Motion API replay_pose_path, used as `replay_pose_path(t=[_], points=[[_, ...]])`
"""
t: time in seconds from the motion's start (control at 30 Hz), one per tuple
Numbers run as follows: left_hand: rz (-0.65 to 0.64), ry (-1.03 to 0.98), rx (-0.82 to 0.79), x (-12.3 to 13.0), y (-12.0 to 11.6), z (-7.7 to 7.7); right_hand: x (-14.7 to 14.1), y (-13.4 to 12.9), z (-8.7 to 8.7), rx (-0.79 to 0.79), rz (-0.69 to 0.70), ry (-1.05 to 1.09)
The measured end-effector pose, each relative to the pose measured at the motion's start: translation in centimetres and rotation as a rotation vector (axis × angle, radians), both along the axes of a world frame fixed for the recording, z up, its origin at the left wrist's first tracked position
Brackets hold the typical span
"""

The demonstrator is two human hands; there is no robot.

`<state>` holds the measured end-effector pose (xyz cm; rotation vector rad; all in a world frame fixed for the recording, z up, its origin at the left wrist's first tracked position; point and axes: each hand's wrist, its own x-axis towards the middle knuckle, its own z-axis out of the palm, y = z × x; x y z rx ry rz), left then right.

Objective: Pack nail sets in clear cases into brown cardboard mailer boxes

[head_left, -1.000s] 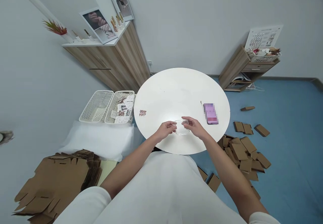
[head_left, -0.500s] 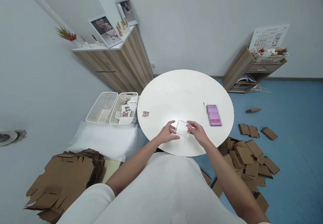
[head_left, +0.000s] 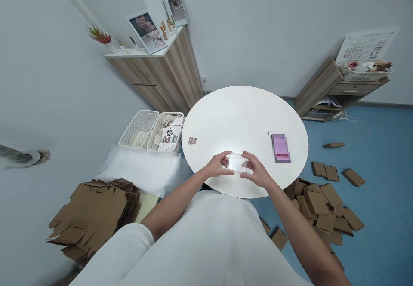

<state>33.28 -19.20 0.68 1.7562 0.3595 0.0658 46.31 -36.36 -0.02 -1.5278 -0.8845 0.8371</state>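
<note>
Between my two hands is a clear plastic box (head_left: 237, 162), small and rectangular, above the near part of the white round table (head_left: 241, 114). My left hand (head_left: 221, 164) grips its left end, fingers at the far corner and thumb at the near one. On the opposite end, my right hand (head_left: 256, 170) holds it in the same way. Whether anything lies inside the box I cannot tell. A small sheet of reddish-brown nail tips (head_left: 192, 140) lies at the table's left. Toward the right lies a purple item (head_left: 281, 148), blurred by pixelation.
Two white baskets (head_left: 138, 129) stand left of the table, the right one holding cards and packets. White sheeting (head_left: 138, 170) and stacked flat cardboard (head_left: 93, 213) are below them. Brown boxes (head_left: 318, 202) heap on the blue floor at right. Wooden cabinets (head_left: 161, 75) stand behind.
My right hand has shifted to the box's right end, and both hands now frame the box, which has turned level. The whole view has swung slightly left.
</note>
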Motion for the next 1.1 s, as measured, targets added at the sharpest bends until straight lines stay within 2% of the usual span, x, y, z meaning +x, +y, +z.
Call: replay_pose_path(t=[0.23,0.5,0.8,0.93,1.1], points=[[0.013,0.0,-0.179,0.1,-0.6,-0.1,-0.5,0.1,0.3,0.034,-0.07,-0.169],[0.041,0.009,-0.309,0.2,-1.4,0.0,-0.4,-0.2,0.0,0.058,-0.121,-0.153],[0.061,0.019,-0.337,0.3,-2.0,-0.3,0.2,-0.2,-0.4,0.102,-0.145,-0.102],[0.058,0.038,-0.458,0.3,-1.9,-0.1,0.6,0.0,-0.5,0.074,-0.152,-0.109],[0.138,0.141,-0.58,0.1,-1.4,-0.1,0.7,-0.3,-0.5,0.056,-0.146,-0.104]])
